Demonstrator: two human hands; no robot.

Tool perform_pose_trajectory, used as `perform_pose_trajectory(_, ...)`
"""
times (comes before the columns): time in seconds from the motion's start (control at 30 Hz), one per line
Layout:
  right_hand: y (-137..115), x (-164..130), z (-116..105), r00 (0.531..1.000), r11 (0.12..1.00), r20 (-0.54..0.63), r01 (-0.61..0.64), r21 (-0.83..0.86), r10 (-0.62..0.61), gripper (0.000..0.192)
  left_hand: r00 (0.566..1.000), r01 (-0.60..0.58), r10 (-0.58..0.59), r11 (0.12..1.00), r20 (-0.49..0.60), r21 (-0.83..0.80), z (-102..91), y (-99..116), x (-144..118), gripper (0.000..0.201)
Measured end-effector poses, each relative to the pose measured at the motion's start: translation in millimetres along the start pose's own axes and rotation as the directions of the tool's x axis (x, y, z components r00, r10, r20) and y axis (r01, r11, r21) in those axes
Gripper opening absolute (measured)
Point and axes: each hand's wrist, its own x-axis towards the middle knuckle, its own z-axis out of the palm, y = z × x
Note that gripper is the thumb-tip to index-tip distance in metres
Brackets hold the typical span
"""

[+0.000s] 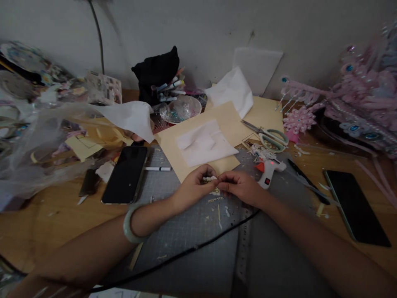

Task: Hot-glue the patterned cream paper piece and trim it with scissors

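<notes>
My left hand (194,186) and my right hand (240,187) meet over the grey cutting mat (192,231). Their fingertips pinch one small white piece (211,179) between them; its shape is too small to tell. A pale green bangle (129,225) sits on my left wrist. Small paper scraps (217,200) lie on the mat just under the hands. A white hot glue gun (269,169) with a red switch lies right of my right hand.
Tan card sheets (229,124) with white paper lie beyond the hands. Scissors (268,135) rest at the right, a phone (125,174) at the left, another phone (356,207) far right. A black cable (186,252) crosses the mat. Pink ornaments (356,103) fill the right side.
</notes>
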Motion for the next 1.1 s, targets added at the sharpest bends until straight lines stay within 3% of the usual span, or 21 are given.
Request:
perform_pose_trajectory(0.27, 0.6, 0.9, -0.9, 1.000, 0.997, -0.010, 0.007, 0.083, -0.006, 0.020, 0.999, -0.002, 0.003, 1.000, -0.053, 0.021, -0.9, 0.5, 1.9, 0.017)
perform_pose_trajectory(0.53, -3.4, 1.5, -2.6, 0.999, 0.984, -0.041, -0.013, 0.176, 0.021, 0.025, 0.993, 0.121, -0.122, 0.986, -0.002, -0.117, -2.7, 1.0, 2.9, 0.028)
perform_pose_trajectory(0.7, -1.3, 1.8, -2.5, 1.000, 0.985, -0.028, 0.017, 0.172, -0.012, 0.023, 0.977, 0.212, -0.209, 0.974, 0.044, -0.079, -1.7, 8.3, 0.8, 0.025)
perform_pose_trajectory(1.1, 0.1, 3.8, -3.0, 1.000, 0.983, 0.001, -0.005, 0.185, 0.005, 0.022, 0.969, 0.246, -0.240, 0.961, 0.063, -0.125, -0.2, 8.5, 1.8, 0.025)
